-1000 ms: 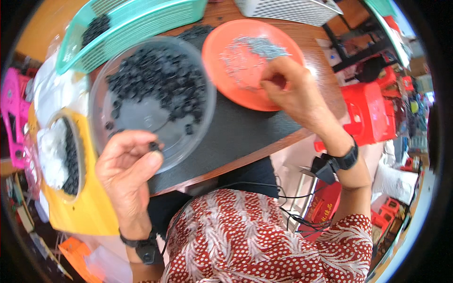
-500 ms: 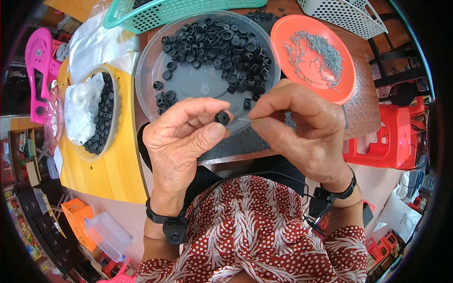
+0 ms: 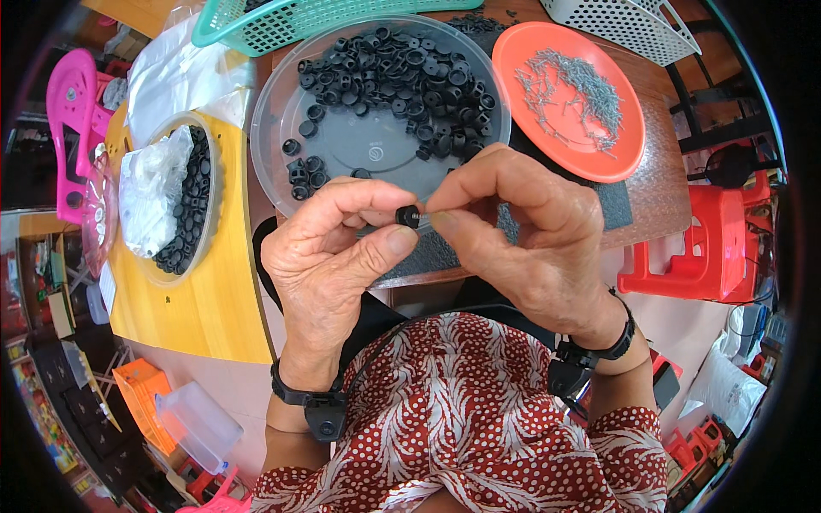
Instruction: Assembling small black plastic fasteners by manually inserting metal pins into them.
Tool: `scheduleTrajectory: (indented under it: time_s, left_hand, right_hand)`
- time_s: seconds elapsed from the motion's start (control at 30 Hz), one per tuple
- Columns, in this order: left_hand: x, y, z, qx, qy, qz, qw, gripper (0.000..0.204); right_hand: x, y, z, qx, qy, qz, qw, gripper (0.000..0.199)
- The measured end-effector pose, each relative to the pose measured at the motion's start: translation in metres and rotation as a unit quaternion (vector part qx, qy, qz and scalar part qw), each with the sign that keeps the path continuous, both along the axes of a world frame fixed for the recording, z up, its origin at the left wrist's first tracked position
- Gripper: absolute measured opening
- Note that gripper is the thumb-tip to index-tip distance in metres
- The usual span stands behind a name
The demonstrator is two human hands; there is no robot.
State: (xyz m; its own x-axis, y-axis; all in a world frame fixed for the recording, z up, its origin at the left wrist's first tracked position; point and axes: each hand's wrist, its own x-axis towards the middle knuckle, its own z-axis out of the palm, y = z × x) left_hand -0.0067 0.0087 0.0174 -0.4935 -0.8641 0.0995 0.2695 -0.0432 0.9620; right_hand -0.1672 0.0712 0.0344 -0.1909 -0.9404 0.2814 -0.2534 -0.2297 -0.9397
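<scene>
Between the thumb and forefinger of my left hand (image 3: 312, 248) is a small round black plastic cap (image 3: 407, 217), turned edge-on toward the right. My right hand (image 3: 539, 235) pinches a thin silvery metal pin (image 3: 422, 218) whose visible end meets the right side of the cap; whether it has a thread is too small to tell. Behind both hands a clear round tub (image 3: 342, 145) holds many similar black plastic caps (image 3: 410, 77). A heap of silvery metal pins (image 3: 586, 94) lies on an orange plate (image 3: 534, 137) at the far right.
On the yellow table (image 3: 197, 321) at left, an oval clear container (image 3: 214, 197) holds black parts and a plastic bag (image 3: 154, 192). A green basket (image 3: 316, 21) and a white perforated basket (image 3: 624, 30) stand at the back. A red stool (image 3: 693, 248) is at right.
My right hand has moved left, bringing the metal pin from a gap away up against the black cap. My left fingers have turned the cap from face-on to edge-on.
</scene>
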Motion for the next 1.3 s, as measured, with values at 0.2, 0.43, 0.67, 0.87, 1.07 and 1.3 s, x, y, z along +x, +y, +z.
scheduleTrajectory:
  time_s: [0.2, 0.43, 0.67, 0.87, 1.07, 1.3]
  left_hand:
    - [0.001, 0.002, -0.003, -0.016, -0.015, 0.011, 1.0, 0.025]
    - [0.001, -0.001, -0.004, -0.029, -0.03, 0.008, 0.999, 0.026]
    - [0.001, 0.006, -0.007, -0.015, -0.029, 0.026, 0.999, 0.027]
    - [0.006, 0.012, 0.002, 0.033, -0.078, 0.042, 0.996, 0.023]
    - [0.014, 0.011, 0.004, 0.029, -0.06, 0.022, 0.998, 0.022]
    - [0.028, 0.002, 0.007, 0.056, -0.002, 0.075, 0.996, 0.022]
  right_hand:
    - [0.003, 0.003, -0.002, -0.003, 0.008, -0.005, 1.0, 0.012]
    - [0.001, 0.0, -0.003, -0.026, 0.073, -0.01, 0.997, 0.011]
    - [0.009, -0.002, -0.005, -0.021, 0.065, -0.012, 0.998, 0.01]
    - [0.012, -0.002, -0.01, -0.01, 0.042, -0.001, 0.999, 0.013]
    - [0.02, -0.004, -0.009, -0.033, 0.018, -0.009, 0.999, 0.014]
    - [0.016, -0.015, 0.001, 0.011, 0.055, 0.06, 0.997, 0.011]
